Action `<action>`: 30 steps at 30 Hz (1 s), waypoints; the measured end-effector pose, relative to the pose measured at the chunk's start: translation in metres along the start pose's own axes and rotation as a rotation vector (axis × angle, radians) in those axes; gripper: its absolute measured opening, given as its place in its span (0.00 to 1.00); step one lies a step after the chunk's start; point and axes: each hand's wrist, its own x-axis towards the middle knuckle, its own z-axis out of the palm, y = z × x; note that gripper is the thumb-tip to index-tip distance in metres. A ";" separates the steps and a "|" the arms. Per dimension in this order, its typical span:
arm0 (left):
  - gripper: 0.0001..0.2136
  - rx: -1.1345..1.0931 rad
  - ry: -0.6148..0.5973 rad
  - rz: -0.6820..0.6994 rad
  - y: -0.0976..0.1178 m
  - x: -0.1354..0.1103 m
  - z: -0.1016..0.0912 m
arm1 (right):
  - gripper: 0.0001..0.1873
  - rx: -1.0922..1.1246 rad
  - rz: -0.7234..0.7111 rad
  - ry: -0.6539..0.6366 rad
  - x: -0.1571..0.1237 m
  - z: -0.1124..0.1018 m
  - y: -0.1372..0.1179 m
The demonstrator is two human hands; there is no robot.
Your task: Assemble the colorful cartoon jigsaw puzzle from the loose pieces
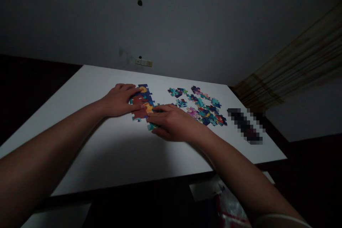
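Note:
A partly joined jigsaw block (pixel 143 104), colourful in orange, red and blue, lies on the white table (pixel 112 149). My left hand (pixel 120 99) rests on its left side, fingers stretched flat over the pieces. My right hand (pixel 171 123) lies at the block's lower right corner, fingers pressed together on a teal puzzle piece (pixel 151 126) that pokes out beneath them. Loose puzzle pieces (pixel 201 108) are scattered to the right of both hands.
A blurred-out dark oblong object (pixel 245 126) lies near the table's right edge. A wall socket (pixel 143 62) sits on the grey wall behind the table. A striped curtain (pixel 294 67) hangs at the right. Some white and red items (pixel 229 206) lie below the table's front edge.

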 end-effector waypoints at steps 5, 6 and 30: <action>0.45 0.001 0.003 -0.004 0.001 0.000 -0.001 | 0.22 0.015 0.016 -0.012 -0.001 -0.001 -0.001; 0.45 -0.001 0.006 -0.005 0.001 0.000 0.000 | 0.23 0.017 0.017 -0.010 -0.001 -0.001 -0.001; 0.46 -0.015 0.009 -0.004 0.002 -0.001 -0.001 | 0.19 -0.062 -0.069 0.029 -0.002 0.005 0.000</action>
